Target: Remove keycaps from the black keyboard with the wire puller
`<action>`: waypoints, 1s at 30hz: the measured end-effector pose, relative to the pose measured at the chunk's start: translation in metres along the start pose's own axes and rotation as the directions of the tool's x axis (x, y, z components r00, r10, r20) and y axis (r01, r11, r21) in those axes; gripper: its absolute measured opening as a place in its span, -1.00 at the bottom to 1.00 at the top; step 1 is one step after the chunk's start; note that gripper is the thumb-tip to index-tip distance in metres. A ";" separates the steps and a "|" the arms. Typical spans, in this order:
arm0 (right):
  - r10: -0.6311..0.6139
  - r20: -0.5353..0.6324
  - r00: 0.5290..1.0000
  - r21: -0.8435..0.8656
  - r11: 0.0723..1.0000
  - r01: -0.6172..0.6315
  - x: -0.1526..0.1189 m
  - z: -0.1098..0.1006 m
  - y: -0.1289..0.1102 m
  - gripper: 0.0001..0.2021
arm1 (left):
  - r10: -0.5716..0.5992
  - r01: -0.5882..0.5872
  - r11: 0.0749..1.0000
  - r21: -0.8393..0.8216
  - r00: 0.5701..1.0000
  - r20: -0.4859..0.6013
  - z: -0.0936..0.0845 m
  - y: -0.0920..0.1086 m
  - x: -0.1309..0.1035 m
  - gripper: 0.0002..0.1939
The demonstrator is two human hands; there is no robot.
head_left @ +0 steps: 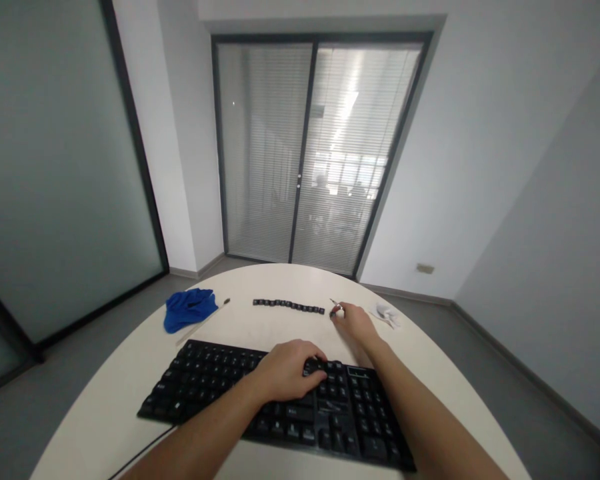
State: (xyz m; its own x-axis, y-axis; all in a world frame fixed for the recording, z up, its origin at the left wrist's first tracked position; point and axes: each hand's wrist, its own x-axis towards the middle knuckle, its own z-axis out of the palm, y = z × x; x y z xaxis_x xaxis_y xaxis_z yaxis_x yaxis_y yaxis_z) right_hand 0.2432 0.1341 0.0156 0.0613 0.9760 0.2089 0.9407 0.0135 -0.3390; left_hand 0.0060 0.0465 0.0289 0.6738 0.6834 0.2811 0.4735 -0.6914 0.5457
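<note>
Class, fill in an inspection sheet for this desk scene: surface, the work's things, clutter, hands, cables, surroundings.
Surface: round white table.
Work's things: black keyboard; row of loose keycaps beyond it.
Clutter: blue cloth, thin stick, white wipes.
Hands: left hand rests on the keyboard; right hand holds a small tool.
Cables: one black cable at the near edge.
Surroundings: blinds behind glass doors, grey floor.

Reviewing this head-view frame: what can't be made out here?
- Keys under the left hand: covered by it on the keyboard.
- Small tool at the right hand: too small to identify; grip unclear.
- Keycap row: legends too small.
- White item: blurred.
- Both arms: cut off by the bottom edge.
</note>
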 end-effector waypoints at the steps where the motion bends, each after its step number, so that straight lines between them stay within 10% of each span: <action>1: -0.001 -0.002 1.000 -0.003 1.000 0.001 0.001 0.001 -0.002 -0.77 | 0.001 -0.001 1.000 0.000 1.000 0.001 0.000 0.000 0.000 -0.74; 12: -0.061 -0.068 0.996 0.070 0.995 0.066 -0.006 -0.011 -0.003 -0.68 | 0.015 -0.015 1.000 0.009 1.000 -0.002 -0.001 0.000 -0.001 -0.68; 22: -0.012 -0.237 0.971 0.390 0.914 0.107 -0.066 -0.034 -0.012 -0.39 | 0.060 -0.061 0.997 0.047 0.998 0.021 0.000 0.003 0.001 -0.71; 30: -0.245 0.092 0.965 0.699 0.706 0.113 -0.088 -0.040 -0.022 -0.66 | -0.012 0.011 0.999 0.042 1.000 0.026 0.002 0.002 0.002 -0.74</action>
State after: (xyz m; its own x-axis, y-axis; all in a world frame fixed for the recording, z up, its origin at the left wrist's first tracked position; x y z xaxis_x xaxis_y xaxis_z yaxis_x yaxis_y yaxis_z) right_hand 0.2304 0.0391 0.0413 -0.2021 0.9586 0.2006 0.4383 0.2716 -0.8568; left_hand 0.0094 0.0459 0.0284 0.6827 0.6852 0.2537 0.5044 -0.6932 0.5148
